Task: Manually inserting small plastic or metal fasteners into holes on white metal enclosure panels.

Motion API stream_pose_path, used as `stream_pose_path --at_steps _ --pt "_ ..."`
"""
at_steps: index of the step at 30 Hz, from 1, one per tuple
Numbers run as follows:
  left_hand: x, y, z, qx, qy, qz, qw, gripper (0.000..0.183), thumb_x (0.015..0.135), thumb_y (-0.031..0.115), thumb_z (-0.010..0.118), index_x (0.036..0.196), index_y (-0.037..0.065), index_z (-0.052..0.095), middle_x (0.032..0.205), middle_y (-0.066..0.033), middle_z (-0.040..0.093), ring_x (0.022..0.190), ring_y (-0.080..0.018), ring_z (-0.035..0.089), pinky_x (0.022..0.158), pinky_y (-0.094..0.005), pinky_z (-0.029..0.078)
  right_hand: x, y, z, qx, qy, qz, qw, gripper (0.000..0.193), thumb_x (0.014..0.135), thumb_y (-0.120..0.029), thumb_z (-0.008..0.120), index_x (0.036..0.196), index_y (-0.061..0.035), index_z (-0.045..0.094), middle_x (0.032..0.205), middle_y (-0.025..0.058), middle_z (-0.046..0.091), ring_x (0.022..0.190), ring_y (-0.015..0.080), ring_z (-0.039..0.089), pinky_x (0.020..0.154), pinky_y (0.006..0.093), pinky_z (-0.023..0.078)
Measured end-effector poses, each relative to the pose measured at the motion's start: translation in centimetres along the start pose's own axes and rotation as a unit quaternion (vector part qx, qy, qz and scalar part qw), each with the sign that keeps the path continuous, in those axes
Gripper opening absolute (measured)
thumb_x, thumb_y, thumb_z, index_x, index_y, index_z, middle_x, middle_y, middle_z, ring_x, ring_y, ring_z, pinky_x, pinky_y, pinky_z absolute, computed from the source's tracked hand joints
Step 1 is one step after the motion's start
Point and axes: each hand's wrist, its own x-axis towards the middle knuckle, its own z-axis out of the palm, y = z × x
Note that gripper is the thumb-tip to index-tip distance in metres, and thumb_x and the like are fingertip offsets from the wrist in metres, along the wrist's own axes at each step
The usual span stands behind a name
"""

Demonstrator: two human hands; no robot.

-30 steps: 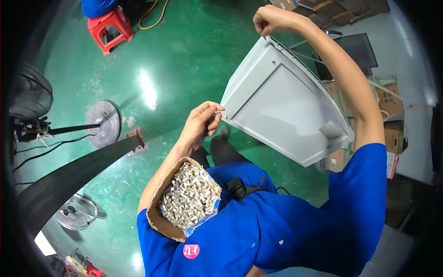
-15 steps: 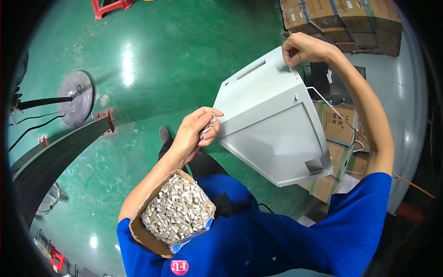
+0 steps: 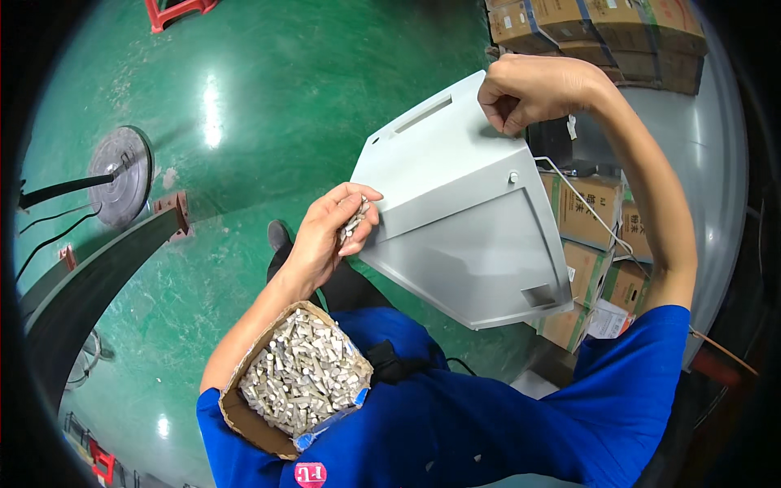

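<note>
A pale grey sheet-metal housing (image 3: 464,236) with slanted sides, a long slot and a small square opening stands tilted before me. My left hand (image 3: 333,232) is closed around a bunch of small whitish plugs (image 3: 353,221), its fingertips by the housing's left edge. At the upper right corner, my right hand (image 3: 533,93) pinches its fingertips against the top face; whatever is between them is hidden. An open cardboard box (image 3: 236,411) full of similar short, pale pieces (image 3: 305,370) rests at my left arm, against my blue shirt.
Stacked cardboard boxes (image 3: 598,32) stand at the far right, with more cartons (image 3: 590,211) behind the housing. A white wire (image 3: 590,195) runs beside it. To the left are a round stand base (image 3: 122,175), a dark curved beam (image 3: 106,268) and a red stool (image 3: 175,10) on the green floor.
The small plug seen under my right fingertips is now hidden, as that hand has turned and pressed down. The housing and both hands appear slightly farther left in view.
</note>
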Motion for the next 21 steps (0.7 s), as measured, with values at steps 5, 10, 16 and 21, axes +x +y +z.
stream_pose_path --at_steps 5,10,16,21 --pt "0.4 0.8 0.9 -0.027 0.004 -0.007 1.000 0.028 0.098 0.018 0.040 0.112 -0.005 0.050 0.092 -0.0135 0.061 0.071 -0.0139 0.060 0.059 -0.0215 0.050 -0.8 -2.1 0.5 -0.086 0.033 0.043 0.995 0.006 0.064 0.000 0.064 0.070 0.0015 0.063 0.067 0.0134 0.063 0.066 0.0256 0.064 0.060 0.0350 0.049" --pt "0.4 1.1 1.5 -0.098 -0.040 0.006 0.994 0.036 0.098 0.016 0.034 0.122 -0.011 0.043 0.119 -0.0242 0.054 0.110 -0.0312 0.057 0.093 -0.0380 0.050 -1.9 -3.9 2.8 -0.161 0.093 0.031 0.982 0.007 0.064 0.004 0.059 0.071 0.0049 0.059 0.070 0.0193 0.061 0.071 0.0342 0.062 0.063 0.0388 0.049" --pt "0.6 0.3 1.5 -0.167 -0.091 -0.002 0.982 0.045 0.099 0.018 0.031 0.132 -0.013 0.031 0.136 -0.0281 0.038 0.127 -0.0379 0.040 0.108 -0.0455 0.035 -2.0 -3.0 4.8 -0.195 0.063 0.050 0.978 0.015 0.065 -0.004 0.064 0.078 0.0035 0.065 0.075 0.0200 0.064 0.075 0.0349 0.065 0.066 0.0400 0.053" --pt "0.4 0.0 1.5 -0.173 -0.114 -0.015 0.978 0.046 0.099 0.019 0.031 0.133 -0.012 0.030 0.137 -0.0270 0.036 0.129 -0.0365 0.037 0.108 -0.0452 0.035 -0.5 -2.9 6.8 -0.108 0.218 -0.057 0.968 0.027 0.069 -0.021 0.074 0.078 -0.0003 0.058 0.075 0.0118 0.061 0.075 0.0306 0.060 0.065 0.0384 0.047"
